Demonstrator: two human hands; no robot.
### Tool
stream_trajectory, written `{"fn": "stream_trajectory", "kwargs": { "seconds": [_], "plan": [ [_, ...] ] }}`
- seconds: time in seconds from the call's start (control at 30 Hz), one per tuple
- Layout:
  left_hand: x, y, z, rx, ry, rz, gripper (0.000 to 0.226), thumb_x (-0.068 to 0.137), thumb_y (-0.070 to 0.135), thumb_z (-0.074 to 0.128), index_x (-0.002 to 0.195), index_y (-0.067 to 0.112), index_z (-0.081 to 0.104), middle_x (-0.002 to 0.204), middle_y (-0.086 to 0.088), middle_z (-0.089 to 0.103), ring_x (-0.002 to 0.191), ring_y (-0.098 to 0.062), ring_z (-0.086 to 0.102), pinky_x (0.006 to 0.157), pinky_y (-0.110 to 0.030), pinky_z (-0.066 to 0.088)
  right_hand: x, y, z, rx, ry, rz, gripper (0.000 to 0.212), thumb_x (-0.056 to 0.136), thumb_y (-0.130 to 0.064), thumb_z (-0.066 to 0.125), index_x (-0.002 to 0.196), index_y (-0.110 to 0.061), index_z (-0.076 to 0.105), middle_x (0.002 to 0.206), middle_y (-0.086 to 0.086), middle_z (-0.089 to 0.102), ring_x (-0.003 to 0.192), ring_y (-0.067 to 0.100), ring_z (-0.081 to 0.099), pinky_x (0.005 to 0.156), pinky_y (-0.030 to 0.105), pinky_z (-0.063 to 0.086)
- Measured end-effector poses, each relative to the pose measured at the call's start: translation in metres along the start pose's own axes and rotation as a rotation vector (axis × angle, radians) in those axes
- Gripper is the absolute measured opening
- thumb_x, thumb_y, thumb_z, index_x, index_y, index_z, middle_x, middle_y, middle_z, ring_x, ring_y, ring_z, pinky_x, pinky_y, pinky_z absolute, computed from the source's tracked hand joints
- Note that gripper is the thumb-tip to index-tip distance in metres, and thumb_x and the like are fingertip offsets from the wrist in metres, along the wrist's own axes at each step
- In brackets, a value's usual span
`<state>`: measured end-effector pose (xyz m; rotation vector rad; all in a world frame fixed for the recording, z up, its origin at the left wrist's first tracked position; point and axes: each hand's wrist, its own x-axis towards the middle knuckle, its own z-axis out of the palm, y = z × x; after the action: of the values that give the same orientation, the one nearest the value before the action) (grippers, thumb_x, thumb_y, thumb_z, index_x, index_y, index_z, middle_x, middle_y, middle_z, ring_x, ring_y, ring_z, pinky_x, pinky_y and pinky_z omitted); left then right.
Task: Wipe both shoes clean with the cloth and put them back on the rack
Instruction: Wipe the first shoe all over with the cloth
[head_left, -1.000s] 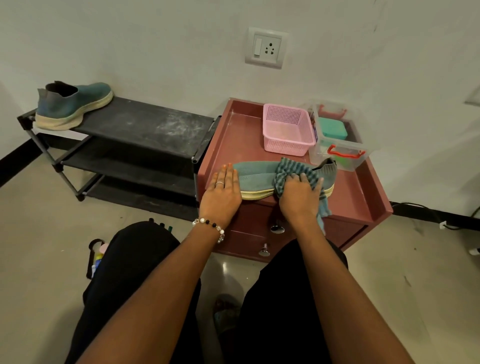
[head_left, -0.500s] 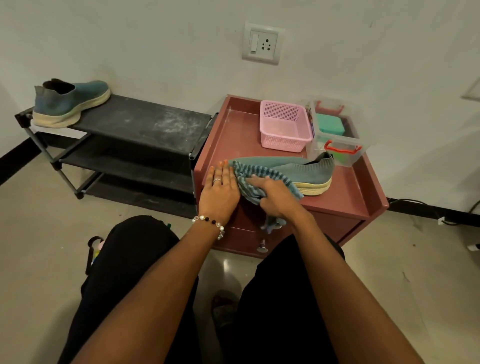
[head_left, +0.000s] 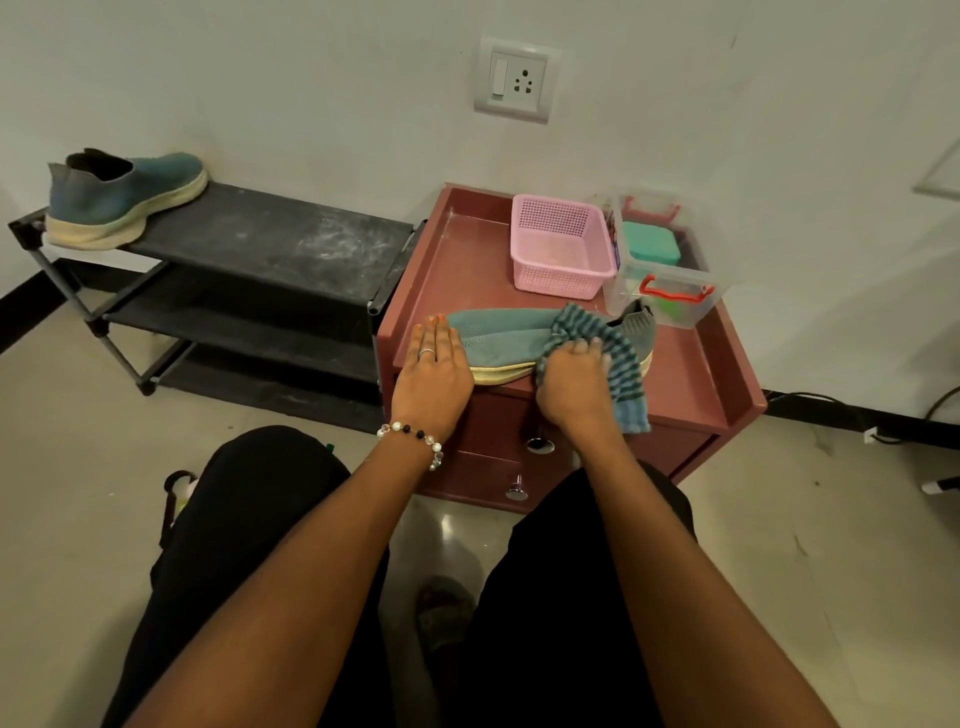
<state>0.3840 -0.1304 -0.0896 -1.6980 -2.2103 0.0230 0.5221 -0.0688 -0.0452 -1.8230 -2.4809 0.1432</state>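
A teal knit shoe (head_left: 498, 338) with a cream sole lies on its side on the maroon cabinet top (head_left: 691, 374), toe to the left. My left hand (head_left: 434, 371) lies flat with straight fingers on the toe end. My right hand (head_left: 574, 382) grips a blue striped cloth (head_left: 618, 358) and presses it on the shoe near the heel. The second teal shoe (head_left: 122, 200) stands on the left end of the black rack's top shelf (head_left: 270, 239).
A pink mesh basket (head_left: 558, 247) and a clear box with red handles (head_left: 662, 265) stand at the back of the cabinet. Two drawer knobs (head_left: 540, 446) face me. The rack has lower shelves (head_left: 234, 332). A wall socket (head_left: 517, 80) is above. My knees are below.
My right hand has slid the cloth from the shoe's toe end back right to the heel end. My left hand has stayed flat on the toe.
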Motion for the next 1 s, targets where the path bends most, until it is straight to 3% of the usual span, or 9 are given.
{"fn": "stream_trajectory", "kwargs": {
  "seconds": [0.13, 0.23, 0.33, 0.4, 0.47, 0.57, 0.67, 0.9, 1.0],
  "plan": [
    [-0.001, 0.001, -0.005, -0.031, -0.037, -0.006, 0.053, 0.102, 0.005, 0.029, 0.148, -0.010, 0.008, 0.154, -0.032, 0.009, 0.145, -0.039, 0.010, 0.118, -0.046, 0.003, -0.008, -0.020, -0.003, 0.129, -0.133, -0.319, 0.043, 0.088, -0.004, 0.050, 0.130, 0.003, 0.046, 0.140, 0.016, 0.043, 0.137, 0.033, 0.029, 0.111, 0.033, 0.016],
    [-0.003, 0.001, -0.007, -0.029, -0.065, -0.006, 0.052, 0.103, 0.007, 0.026, 0.148, -0.009, 0.007, 0.155, -0.030, 0.008, 0.146, -0.037, 0.009, 0.118, -0.044, 0.003, -0.014, -0.022, -0.011, 0.218, -0.158, -0.468, 0.053, 0.086, 0.007, 0.044, 0.138, -0.002, 0.044, 0.148, 0.013, 0.039, 0.140, 0.028, 0.028, 0.110, 0.024, 0.011],
    [-0.003, -0.002, 0.001, -0.026, 0.010, 0.001, 0.047, 0.099, 0.005, 0.030, 0.143, -0.011, 0.028, 0.148, -0.031, 0.030, 0.141, -0.037, 0.029, 0.117, -0.046, 0.018, -0.002, -0.004, -0.006, 0.260, -0.089, -0.373, 0.055, 0.083, 0.007, 0.046, 0.133, -0.013, 0.054, 0.136, 0.007, 0.054, 0.129, 0.029, 0.045, 0.111, 0.032, 0.024],
    [-0.002, -0.003, 0.005, -0.023, 0.054, 0.025, 0.044, 0.094, 0.005, 0.042, 0.136, -0.010, 0.043, 0.139, -0.030, 0.044, 0.132, -0.036, 0.044, 0.113, -0.046, 0.030, 0.008, 0.017, -0.002, 0.184, 0.033, -0.210, 0.043, 0.080, 0.002, 0.049, 0.117, -0.016, 0.064, 0.120, 0.006, 0.062, 0.116, 0.030, 0.055, 0.112, 0.041, 0.026],
    [-0.001, -0.003, 0.006, -0.038, 0.056, 0.023, 0.048, 0.094, 0.007, 0.051, 0.138, -0.010, 0.040, 0.141, -0.030, 0.043, 0.133, -0.037, 0.042, 0.114, -0.047, 0.030, 0.012, 0.037, -0.003, 0.137, 0.147, -0.017, 0.031, 0.082, -0.005, 0.052, 0.108, -0.014, 0.066, 0.116, 0.010, 0.063, 0.117, 0.031, 0.054, 0.114, 0.053, 0.018],
    [0.000, -0.001, 0.003, -0.047, 0.011, -0.002, 0.053, 0.099, 0.008, 0.043, 0.145, -0.010, 0.024, 0.150, -0.031, 0.027, 0.142, -0.038, 0.026, 0.117, -0.047, 0.016, 0.011, 0.041, -0.003, 0.021, 0.157, 0.114, 0.036, 0.088, -0.007, 0.051, 0.123, -0.008, 0.059, 0.133, 0.011, 0.054, 0.135, 0.027, 0.037, 0.115, 0.053, 0.006],
    [0.003, 0.001, 0.001, -0.045, -0.020, 0.005, 0.053, 0.101, 0.006, 0.036, 0.147, -0.011, 0.015, 0.152, -0.032, 0.017, 0.144, -0.040, 0.016, 0.119, -0.048, 0.009, 0.007, 0.016, 0.005, -0.058, 0.130, 0.066, 0.040, 0.090, -0.008, 0.049, 0.128, 0.005, 0.051, 0.135, 0.022, 0.049, 0.134, 0.035, 0.034, 0.115, 0.046, 0.021],
    [0.002, 0.004, -0.004, -0.081, -0.041, -0.006, 0.054, 0.100, 0.003, 0.035, 0.147, -0.011, 0.012, 0.153, -0.033, 0.013, 0.145, -0.040, 0.012, 0.118, -0.047, 0.006, -0.007, -0.010, -0.011, 0.219, 0.027, -0.199, 0.018, 0.082, -0.003, 0.053, 0.095, 0.004, 0.062, 0.106, 0.022, 0.063, 0.107, 0.036, 0.055, 0.083, 0.036, 0.045],
    [0.001, 0.003, -0.008, -0.115, -0.078, -0.018, 0.054, 0.101, 0.004, 0.031, 0.148, -0.009, 0.008, 0.155, -0.031, 0.008, 0.146, -0.038, 0.008, 0.118, -0.045, 0.004, -0.009, -0.022, -0.007, 0.400, -0.118, -0.344, 0.036, 0.075, 0.002, 0.050, 0.107, 0.002, 0.066, 0.111, 0.020, 0.067, 0.108, 0.035, 0.059, 0.091, 0.037, 0.047]
  ]
}}
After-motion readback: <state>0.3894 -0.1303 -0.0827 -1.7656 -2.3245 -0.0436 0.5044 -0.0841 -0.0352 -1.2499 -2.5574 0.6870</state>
